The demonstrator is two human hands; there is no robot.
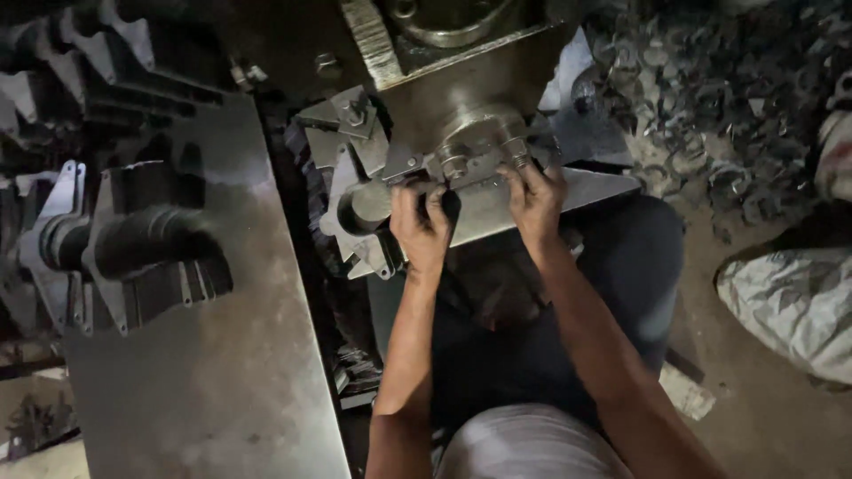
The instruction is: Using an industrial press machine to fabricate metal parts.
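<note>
My left hand [421,227] grips the edge of a flat grey metal bracket part [357,211] with a round tube section, held against the lower face of a heavy press machine [461,89]. My right hand [531,200] rests its fingers on the metal just under the machine's round die block [479,142], which carries bolts. Both hands sit close together at the machine's working area.
A large steel plate [213,372] lies at the left, with stacks of similar dark bracket parts [142,248] on it. A heap of small metal scrap rings [728,106] covers the floor at the upper right. A grey sack [790,302] lies at the right.
</note>
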